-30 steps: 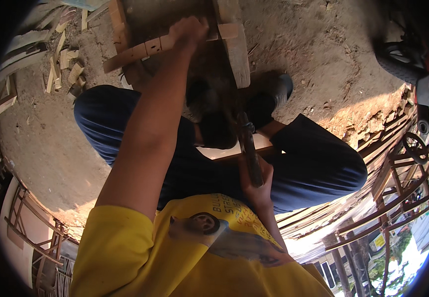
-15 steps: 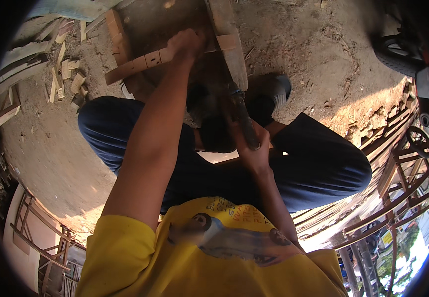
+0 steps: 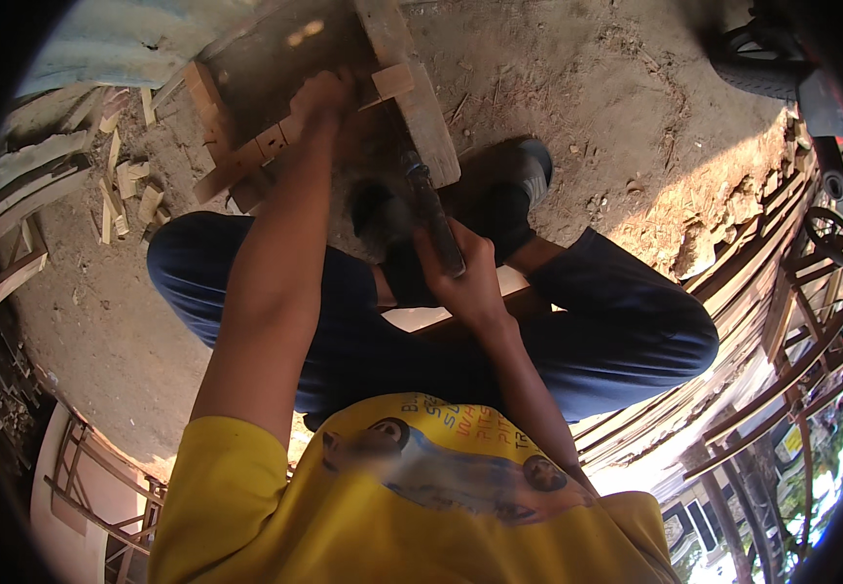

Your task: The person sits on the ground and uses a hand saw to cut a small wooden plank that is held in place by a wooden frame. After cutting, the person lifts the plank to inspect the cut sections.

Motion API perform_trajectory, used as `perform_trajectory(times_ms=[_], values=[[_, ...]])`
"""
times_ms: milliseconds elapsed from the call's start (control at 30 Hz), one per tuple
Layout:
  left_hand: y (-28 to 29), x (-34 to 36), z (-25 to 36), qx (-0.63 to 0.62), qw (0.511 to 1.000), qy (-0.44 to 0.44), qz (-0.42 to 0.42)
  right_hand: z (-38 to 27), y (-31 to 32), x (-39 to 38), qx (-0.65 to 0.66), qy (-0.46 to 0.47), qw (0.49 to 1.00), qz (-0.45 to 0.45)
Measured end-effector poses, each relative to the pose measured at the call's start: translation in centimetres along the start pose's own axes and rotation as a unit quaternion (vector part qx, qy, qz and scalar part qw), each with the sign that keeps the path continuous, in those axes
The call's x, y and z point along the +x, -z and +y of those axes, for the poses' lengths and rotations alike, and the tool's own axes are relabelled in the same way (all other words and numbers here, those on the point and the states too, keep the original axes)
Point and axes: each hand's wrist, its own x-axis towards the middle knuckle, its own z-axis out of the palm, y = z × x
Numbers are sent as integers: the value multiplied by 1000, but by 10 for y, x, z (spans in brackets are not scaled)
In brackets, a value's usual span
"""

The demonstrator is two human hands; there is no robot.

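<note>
Two bare hands in my feed. Left hand (image 3: 322, 95): fingers curled, blurred, over a brown wooden strip (image 3: 237, 166); whether they pinch it, I cannot tell. Right hand (image 3: 470, 280): wrapped firmly around the grip of a dark-handled tool (image 3: 432, 216), which slants away up-left beside the near end of a weathered plank (image 3: 429, 131), its far end lost to me in blur. Strip's right end sits at the plank's left edge; its left end reaches past an orange-brown plank (image 3: 206, 95). One dark shoe (image 3: 532, 172) near the weathered plank's near right corner. Pale offcuts (image 3: 130, 179) scattered on the ground (image 3: 558, 68), to the left.
</note>
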Motion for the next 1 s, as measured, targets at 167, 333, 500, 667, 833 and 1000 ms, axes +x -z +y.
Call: perform_trajectory(times_ms=[167, 333, 500, 667, 833, 1000], values=[[-10, -19, 6, 17, 1000, -21, -9, -3, 8, -21, 3, -40, 999, -8], [-7, -12, 2, 14, 1000, -13, 12, 0, -3, -11, 3, 0, 1000, 16], [6, -2, -30, -2, 1000, 24, 6, 11, -15, 6, -18, 15, 1000, -20], [-11, -12, -35, 19, 999, -29, -1, 19, -15, -8, -21, 18, 1000, -8], [23, -3, -28, -17, 997, -36, 60, -4, -12, 0, -38, 38, 998, -21], [22, 13, -23, -17, 986, -146, 80, -2, -7, 3, -11, 16, 1000, 1]])
